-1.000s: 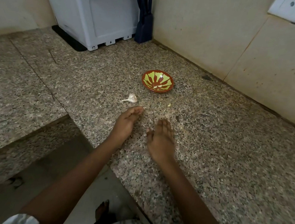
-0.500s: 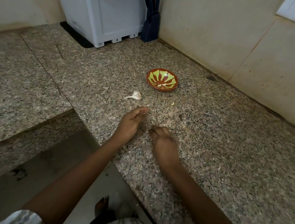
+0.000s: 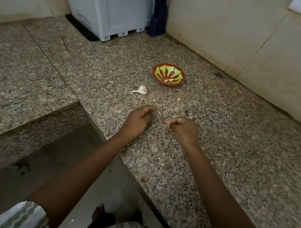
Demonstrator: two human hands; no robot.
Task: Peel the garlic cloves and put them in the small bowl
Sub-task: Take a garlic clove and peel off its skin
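The small red bowl (image 3: 167, 83) with a yellow-green pattern stands on the granite counter (image 3: 234, 148) and holds a few peeled cloves. A partial garlic bulb (image 3: 142, 90) with its stem lies to the bowl's front left. One loose clove piece (image 3: 178, 98) lies in front of the bowl. My right hand (image 3: 183, 130) hovers low over the counter with fingers curled, pinching a small pale pinkish garlic clove (image 3: 168, 126) at its fingertips. My left hand (image 3: 138, 120) rests beside it on the counter, fingers loosely curled and holding nothing.
A white appliance (image 3: 109, 10) on a black mat and a dark blue knife block (image 3: 157, 21) stand at the back against the wall. The counter steps down at the left, with its front edge (image 3: 107, 139) just under my left wrist. The tiled wall runs along the right.
My right hand went from flat on the counter to curled, and now pinches a clove. My left hand's fingers have curled slightly. The camera has moved closer.
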